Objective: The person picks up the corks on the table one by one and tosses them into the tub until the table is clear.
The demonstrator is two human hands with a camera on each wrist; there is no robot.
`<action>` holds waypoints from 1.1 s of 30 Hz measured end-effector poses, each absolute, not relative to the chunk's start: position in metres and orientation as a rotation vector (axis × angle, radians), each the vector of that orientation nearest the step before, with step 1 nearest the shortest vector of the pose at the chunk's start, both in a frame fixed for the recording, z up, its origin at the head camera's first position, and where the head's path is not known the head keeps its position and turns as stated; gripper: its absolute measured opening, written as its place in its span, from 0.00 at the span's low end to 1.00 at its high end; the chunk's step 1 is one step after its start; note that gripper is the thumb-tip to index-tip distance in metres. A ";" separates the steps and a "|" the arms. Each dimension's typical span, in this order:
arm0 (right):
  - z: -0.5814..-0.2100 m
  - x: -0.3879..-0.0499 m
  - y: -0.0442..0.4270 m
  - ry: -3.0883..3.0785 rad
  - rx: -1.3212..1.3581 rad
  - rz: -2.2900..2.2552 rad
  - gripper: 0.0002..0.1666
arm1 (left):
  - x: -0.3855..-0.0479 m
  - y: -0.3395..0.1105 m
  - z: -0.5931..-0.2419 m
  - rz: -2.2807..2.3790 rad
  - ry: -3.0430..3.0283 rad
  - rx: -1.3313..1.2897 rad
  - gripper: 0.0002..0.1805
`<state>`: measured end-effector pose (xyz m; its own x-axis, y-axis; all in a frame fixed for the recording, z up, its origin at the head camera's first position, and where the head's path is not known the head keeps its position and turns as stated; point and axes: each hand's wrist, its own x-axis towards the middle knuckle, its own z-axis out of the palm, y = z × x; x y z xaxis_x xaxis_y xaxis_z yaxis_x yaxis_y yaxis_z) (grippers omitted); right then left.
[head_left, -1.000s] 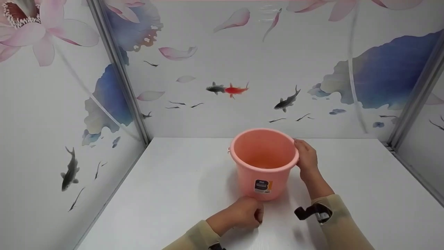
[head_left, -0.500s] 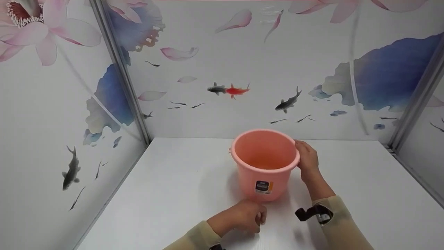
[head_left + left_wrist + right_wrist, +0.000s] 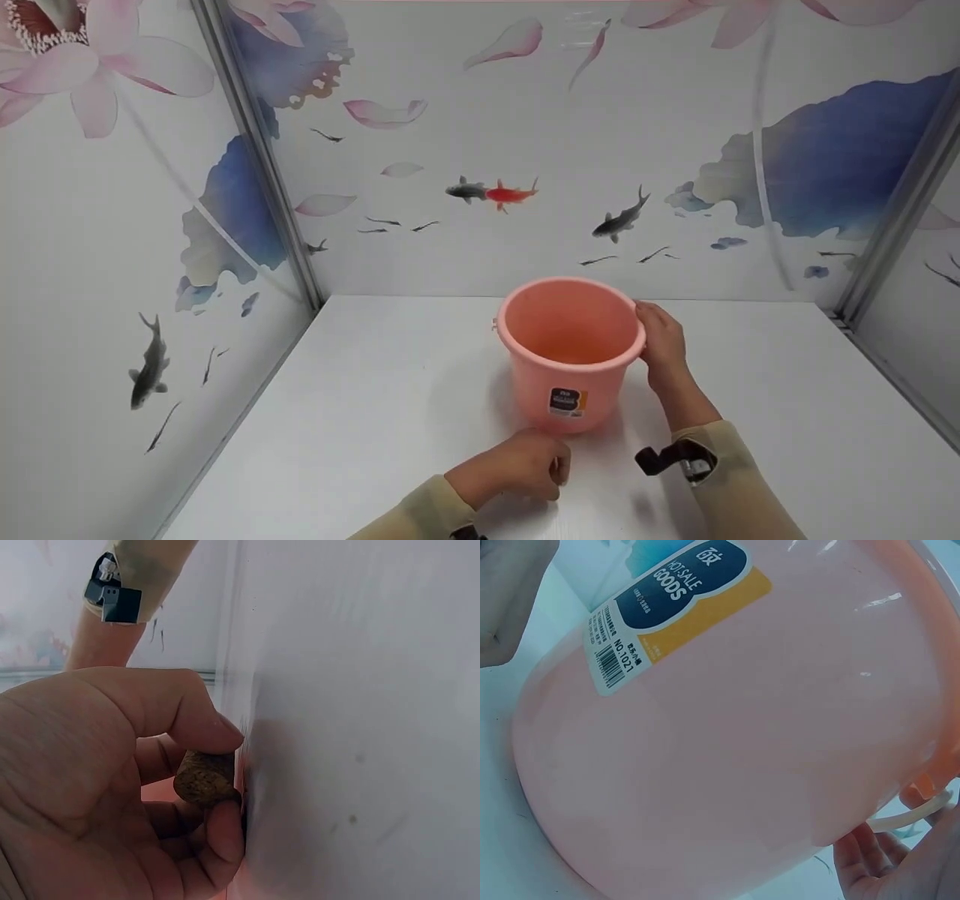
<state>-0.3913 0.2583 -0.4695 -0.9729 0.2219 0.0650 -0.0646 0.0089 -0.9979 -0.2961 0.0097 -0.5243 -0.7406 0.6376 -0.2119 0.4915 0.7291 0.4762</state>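
A pink bucket stands upright on the white table, its mouth facing up and a label on its front. My right hand grips it at the right side of the rim. In the right wrist view, a pale handle runs by the fingers of that hand. Low in front of the bucket is my left hand, close to the tabletop. Its thumb and fingers pinch a brown speckled cork, as the left wrist view shows; the head view hides the cork.
The white table is bounded by a back wall and a left wall, both printed with flowers and fish. Metal posts stand at the back corners. Each sleeve has a dark camera mount at the wrist.
The fingers of my left hand shift slightly in front of the bucket, loosening a little and then curling in again. The bucket and my right hand stay in place.
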 end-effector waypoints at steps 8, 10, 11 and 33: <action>-0.470 -0.391 0.258 -2.081 -0.181 2.052 0.28 | -0.296 0.011 -0.520 0.544 2.544 0.831 0.14; -0.470 -0.391 0.259 -2.087 -0.180 2.049 0.29 | -0.297 0.011 -0.519 0.564 2.526 0.813 0.14; -0.470 -0.391 0.259 -2.087 -0.183 2.049 0.29 | -0.297 0.011 -0.518 0.573 2.519 0.805 0.14; -0.469 -0.392 0.255 -2.081 -0.209 2.054 0.29 | -0.296 0.002 -0.485 0.824 2.590 0.838 0.12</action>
